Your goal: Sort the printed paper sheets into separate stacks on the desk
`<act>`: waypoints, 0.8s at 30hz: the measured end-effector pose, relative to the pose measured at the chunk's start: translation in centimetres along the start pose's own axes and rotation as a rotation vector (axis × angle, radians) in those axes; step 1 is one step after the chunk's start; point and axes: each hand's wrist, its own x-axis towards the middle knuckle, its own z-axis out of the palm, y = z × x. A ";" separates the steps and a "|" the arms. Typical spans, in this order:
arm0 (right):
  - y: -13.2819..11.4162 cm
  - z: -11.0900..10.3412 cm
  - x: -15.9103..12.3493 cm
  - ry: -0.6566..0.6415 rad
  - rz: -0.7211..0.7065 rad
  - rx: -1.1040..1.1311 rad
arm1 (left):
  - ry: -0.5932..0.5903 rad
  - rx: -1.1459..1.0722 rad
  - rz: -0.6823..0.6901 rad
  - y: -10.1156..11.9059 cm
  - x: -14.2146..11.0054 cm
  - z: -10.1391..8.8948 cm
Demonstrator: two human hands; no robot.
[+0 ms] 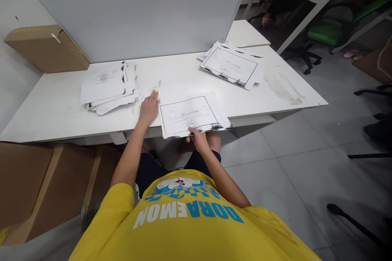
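Note:
My right hand grips the near edge of a sheet of paper, thumb on top and fingers curled beneath. The sheet has a black printed border, a few lines of text and dark smudges along its near edge; more paper shows under its right side. It overhangs the front edge of the white table. Just left of it, my left hand lies palm down with its fingers stretched out on the tabletop. A small pale patch shows at the fingertips, too unclear to name.
A stack of smudged papers lies on the left, another paper stack at the back right. A grey panel rises behind the table. A cardboard box leans at the back left; more cardboard stands below. A green chair is far right.

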 end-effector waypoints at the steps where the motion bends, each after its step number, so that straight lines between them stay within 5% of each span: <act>1: -0.2 0.0 0.0 -0.014 0.005 0.001 | -0.007 -0.003 0.004 0.0 0.0 -0.1; 24: -0.1 -1.6 1.5 -0.033 -0.017 -0.040 | -0.055 0.119 0.068 -0.8 0.5 -0.2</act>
